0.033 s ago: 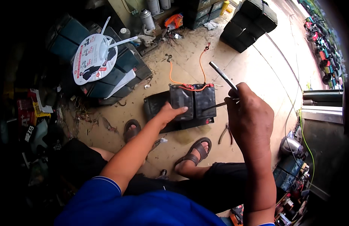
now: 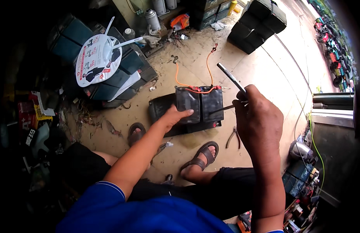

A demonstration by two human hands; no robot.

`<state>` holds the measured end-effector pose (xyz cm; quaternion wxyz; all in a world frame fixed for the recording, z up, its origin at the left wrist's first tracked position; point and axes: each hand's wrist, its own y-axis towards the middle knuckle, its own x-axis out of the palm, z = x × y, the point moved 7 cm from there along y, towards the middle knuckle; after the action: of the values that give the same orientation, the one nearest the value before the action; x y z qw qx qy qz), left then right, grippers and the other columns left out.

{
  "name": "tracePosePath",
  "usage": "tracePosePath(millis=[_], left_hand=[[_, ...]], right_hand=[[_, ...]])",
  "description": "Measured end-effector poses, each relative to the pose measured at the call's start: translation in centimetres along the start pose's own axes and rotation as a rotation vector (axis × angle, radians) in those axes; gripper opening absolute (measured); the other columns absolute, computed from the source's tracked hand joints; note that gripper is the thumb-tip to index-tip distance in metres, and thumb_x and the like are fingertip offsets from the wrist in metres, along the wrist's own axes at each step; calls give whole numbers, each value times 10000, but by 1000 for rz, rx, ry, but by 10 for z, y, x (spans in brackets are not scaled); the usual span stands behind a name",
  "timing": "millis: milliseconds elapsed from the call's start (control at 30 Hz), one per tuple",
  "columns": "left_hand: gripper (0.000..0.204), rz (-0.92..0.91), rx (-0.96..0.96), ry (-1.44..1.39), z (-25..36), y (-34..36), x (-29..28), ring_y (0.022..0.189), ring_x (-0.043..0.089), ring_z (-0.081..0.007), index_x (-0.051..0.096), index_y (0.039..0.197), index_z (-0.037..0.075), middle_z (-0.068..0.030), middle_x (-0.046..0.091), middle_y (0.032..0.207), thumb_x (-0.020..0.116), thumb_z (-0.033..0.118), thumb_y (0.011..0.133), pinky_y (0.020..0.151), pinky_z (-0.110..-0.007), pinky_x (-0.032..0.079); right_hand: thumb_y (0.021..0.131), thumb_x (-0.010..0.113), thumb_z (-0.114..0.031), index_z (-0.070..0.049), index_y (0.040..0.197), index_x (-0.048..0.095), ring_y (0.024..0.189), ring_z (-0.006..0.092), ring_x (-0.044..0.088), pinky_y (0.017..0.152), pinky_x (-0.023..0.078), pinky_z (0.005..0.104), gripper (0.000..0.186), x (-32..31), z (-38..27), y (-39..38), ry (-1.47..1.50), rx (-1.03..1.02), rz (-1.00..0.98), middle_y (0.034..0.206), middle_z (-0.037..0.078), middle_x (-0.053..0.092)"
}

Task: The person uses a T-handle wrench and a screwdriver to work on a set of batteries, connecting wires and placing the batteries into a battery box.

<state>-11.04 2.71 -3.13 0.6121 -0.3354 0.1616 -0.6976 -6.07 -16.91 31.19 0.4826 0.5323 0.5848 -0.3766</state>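
Two black batteries (image 2: pixel 212 103) stand side by side on a further black block (image 2: pixel 161 105), with orange wires (image 2: pixel 209 69) and red terminals along their back edge. My left hand (image 2: pixel 176 117) grips the left battery, thumb stretched over its face. At the right, my right hand (image 2: pixel 255 116) is closed on a silver metal bar (image 2: pixel 228 75) raised toward the back; a thin dark rod (image 2: pixel 220 110) also runs from this hand toward the right battery, and whether it touches is unclear. Pliers (image 2: pixel 233 139) lie on the floor beside my right wrist.
Stacked batteries (image 2: pixel 67 44) stand at the left, bearing a round printed fan (image 2: pixel 92 58). Another black battery bundle (image 2: pixel 255 27) is at the back right, spray cans (image 2: pixel 152 19) at the back. My sandalled feet (image 2: pixel 203 159) flank the work. Clutter (image 2: pixel 298 178) lines the right wall; cables cross the floor.
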Motion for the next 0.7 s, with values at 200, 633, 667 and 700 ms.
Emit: tracePosePath(millis=[200,633,667,700], left_hand=[[741,-219,-129,-234,5,-21,-8,1329,596,-218,443,1569,132,-42,614,1432,675,69,868,1113,-430,482],[1036,-294,-27,-157,15,-39,-1,1283,565,-118,214,1693,147,-14,514,1539,605,17,742,851,-218,483],[1036,-294,-29,-157,14,-39,-1,1283,565,-118,214,1693,147,-14,514,1539,605,17,742,851,-218,483],[1038,-293,-28,-155,13,-38,-1,1266,567,-108,216,1693,147,-11,513,1537,605,14,740,835,-212,480]], right_hand=[[891,739,-131,-62,926,619,785,364,708,698,551,470,143,1,0,-1,40,17,22,838,145,724],[922,746,-161,-70,962,622,766,321,730,683,554,420,158,0,3,-1,5,-19,17,879,108,757],[922,746,-161,-70,962,622,766,321,730,683,554,420,158,0,4,-1,6,-18,16,879,108,757],[921,746,-161,-69,960,620,773,327,728,686,554,422,161,1,4,-1,0,-13,6,881,111,756]])
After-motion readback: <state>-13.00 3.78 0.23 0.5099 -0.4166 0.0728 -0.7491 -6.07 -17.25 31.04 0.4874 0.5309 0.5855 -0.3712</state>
